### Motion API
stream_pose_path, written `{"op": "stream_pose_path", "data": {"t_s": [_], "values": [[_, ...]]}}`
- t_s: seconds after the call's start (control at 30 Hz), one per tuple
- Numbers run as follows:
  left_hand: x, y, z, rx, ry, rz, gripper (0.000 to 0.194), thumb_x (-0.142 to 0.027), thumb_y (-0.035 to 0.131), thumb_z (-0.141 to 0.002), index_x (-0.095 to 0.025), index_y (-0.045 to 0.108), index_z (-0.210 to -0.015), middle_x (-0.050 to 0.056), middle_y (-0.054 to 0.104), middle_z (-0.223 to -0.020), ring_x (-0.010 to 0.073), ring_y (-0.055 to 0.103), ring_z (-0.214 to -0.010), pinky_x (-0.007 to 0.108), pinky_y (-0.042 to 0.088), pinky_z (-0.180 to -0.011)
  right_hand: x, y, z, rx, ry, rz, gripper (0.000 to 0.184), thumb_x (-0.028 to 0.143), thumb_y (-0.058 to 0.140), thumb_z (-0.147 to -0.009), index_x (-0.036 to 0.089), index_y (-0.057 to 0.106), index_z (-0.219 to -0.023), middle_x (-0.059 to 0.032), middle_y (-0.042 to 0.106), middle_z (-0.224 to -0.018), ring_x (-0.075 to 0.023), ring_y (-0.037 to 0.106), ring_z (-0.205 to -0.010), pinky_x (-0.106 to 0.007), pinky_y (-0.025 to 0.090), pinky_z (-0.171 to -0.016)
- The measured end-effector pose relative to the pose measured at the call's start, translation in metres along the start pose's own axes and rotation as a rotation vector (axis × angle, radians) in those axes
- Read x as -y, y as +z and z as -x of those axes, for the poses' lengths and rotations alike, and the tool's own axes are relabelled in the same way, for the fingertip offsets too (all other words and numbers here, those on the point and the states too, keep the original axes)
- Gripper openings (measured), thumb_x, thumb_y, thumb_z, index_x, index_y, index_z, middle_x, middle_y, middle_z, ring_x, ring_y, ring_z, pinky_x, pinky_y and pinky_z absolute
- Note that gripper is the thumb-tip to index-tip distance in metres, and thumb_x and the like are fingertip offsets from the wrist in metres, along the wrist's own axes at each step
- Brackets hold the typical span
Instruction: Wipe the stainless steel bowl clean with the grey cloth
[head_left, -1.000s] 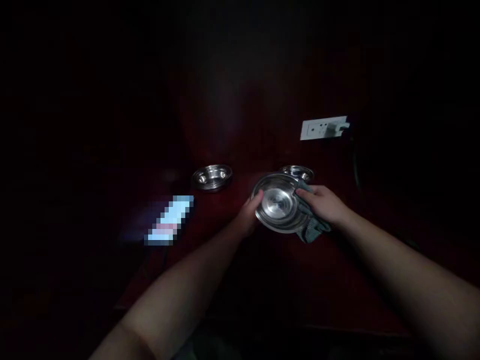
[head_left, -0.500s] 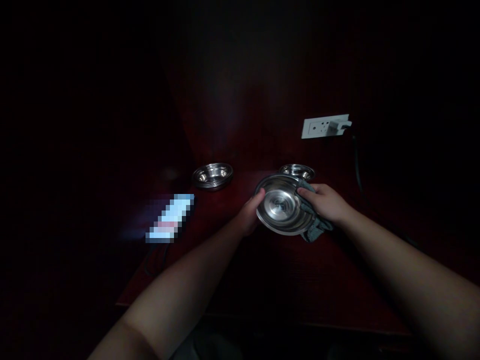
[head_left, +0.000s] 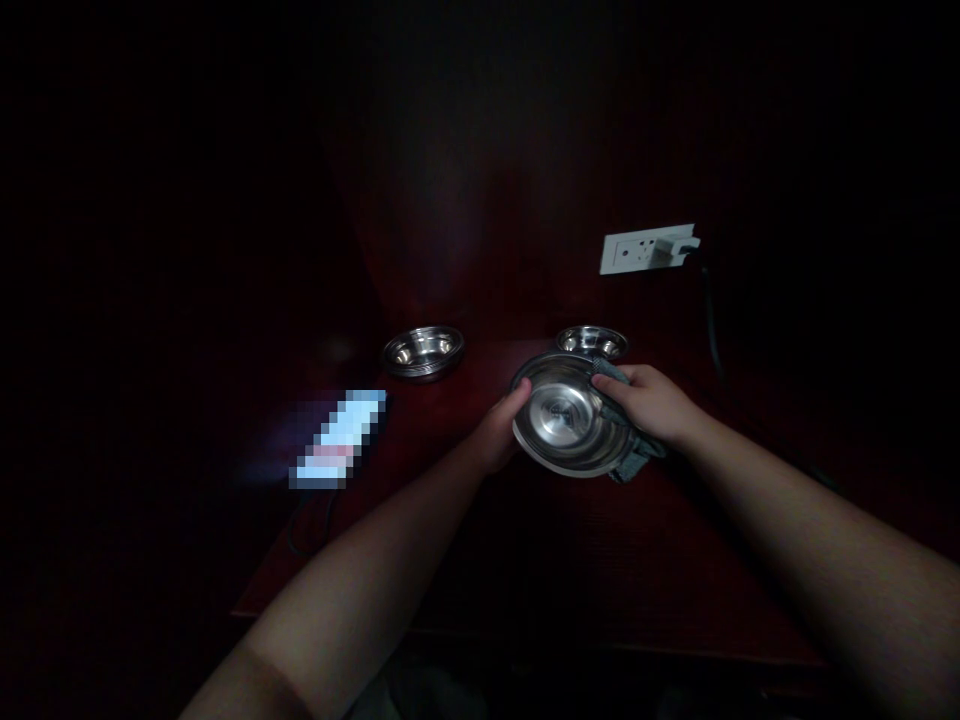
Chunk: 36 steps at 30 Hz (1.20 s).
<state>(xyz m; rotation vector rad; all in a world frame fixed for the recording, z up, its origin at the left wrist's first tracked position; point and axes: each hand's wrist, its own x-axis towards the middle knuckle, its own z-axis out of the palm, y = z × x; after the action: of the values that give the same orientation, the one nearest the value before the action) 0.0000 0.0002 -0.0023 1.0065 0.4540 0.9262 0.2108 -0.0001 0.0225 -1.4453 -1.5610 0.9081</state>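
A shiny steel bowl (head_left: 562,415) is held up over the dark red table, tilted so its inside faces me. My left hand (head_left: 504,425) is closed on the bowl's left rim, thumb over the edge and fingers hidden beneath. On the right side, my right hand (head_left: 649,405) pinches a grey-green cloth (head_left: 634,460) folded over the rim, with the thumb on the inside. Behind the held bowl stands another steel bowl (head_left: 592,340), partly covered by it. Further left sits a stack of steel bowls (head_left: 424,352).
A lit phone with a blurred screen (head_left: 341,438) is at the left of the table (head_left: 600,570), a thin cable below it. On the back wall is a white socket plate (head_left: 637,250) with a plug and a dark cord (head_left: 712,330) hanging down. The surroundings are very dark.
The cloth shows less below the rim than before, and the bowl has tilted and turned slightly. Both hands keep their grips in nearly the same place.
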Motion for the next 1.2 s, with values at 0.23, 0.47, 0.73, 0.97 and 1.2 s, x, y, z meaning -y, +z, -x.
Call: {"op": "stream_pose_path", "data": {"t_s": [0.23,0.47,0.73,0.97,1.2], "values": [[-0.0020,0.0019,0.0025,0.053,0.001,-0.009,0.056,-0.058,0.054,-0.086,-0.012,0.067,-0.116,0.015,0.069,-0.118,0.0326,0.053,-0.127,0.047,0.030,-0.112,0.0015,-0.0001,0.0016,0.004,-0.003,-0.004,0.033,0.049,0.060,-0.078,0.018,0.067,-0.074,-0.0040,0.069,-0.066,-0.0180,0.061,-0.058,-0.029,0.047,-0.055],[-0.0014,0.0009,0.0028,0.029,-0.037,-0.026,0.060,-0.061,0.055,-0.083,-0.013,0.067,-0.116,0.014,0.069,-0.118,0.0331,0.053,-0.127,0.047,0.029,-0.113,0.0027,-0.0014,0.0022,0.004,-0.009,0.038,0.033,0.049,0.058,-0.079,0.018,0.067,-0.074,-0.0042,0.069,-0.067,-0.0182,0.061,-0.058,-0.030,0.047,-0.057],[-0.0022,0.0017,0.0026,0.081,-0.042,-0.015,0.060,-0.059,0.052,-0.086,-0.013,0.064,-0.123,0.015,0.070,-0.117,0.0328,0.055,-0.124,0.047,0.030,-0.112,0.0013,-0.0009,0.0020,0.008,-0.031,0.027,0.033,0.050,0.059,-0.079,0.018,0.068,-0.074,-0.0037,0.069,-0.065,-0.0189,0.062,-0.058,-0.030,0.047,-0.056],[-0.0035,0.0047,0.0037,0.094,-0.035,-0.018,0.061,-0.059,0.053,-0.086,-0.012,0.063,-0.124,0.015,0.069,-0.118,0.0330,0.055,-0.125,0.047,0.030,-0.112,-0.0001,-0.0024,0.0012,0.018,-0.038,0.050,0.035,0.051,0.059,-0.079,0.018,0.068,-0.073,-0.0038,0.069,-0.064,-0.0186,0.062,-0.057,-0.029,0.047,-0.056],[-0.0017,0.0062,0.0042,0.091,-0.033,-0.006,0.059,-0.057,0.055,-0.085,-0.012,0.063,-0.124,0.016,0.068,-0.120,0.0328,0.054,-0.125,0.047,0.031,-0.112,0.0038,-0.0014,0.0034,0.026,-0.018,0.037,0.036,0.052,0.061,-0.077,0.017,0.068,-0.073,-0.0033,0.067,-0.063,-0.0171,0.059,-0.055,-0.028,0.045,-0.053]]}}
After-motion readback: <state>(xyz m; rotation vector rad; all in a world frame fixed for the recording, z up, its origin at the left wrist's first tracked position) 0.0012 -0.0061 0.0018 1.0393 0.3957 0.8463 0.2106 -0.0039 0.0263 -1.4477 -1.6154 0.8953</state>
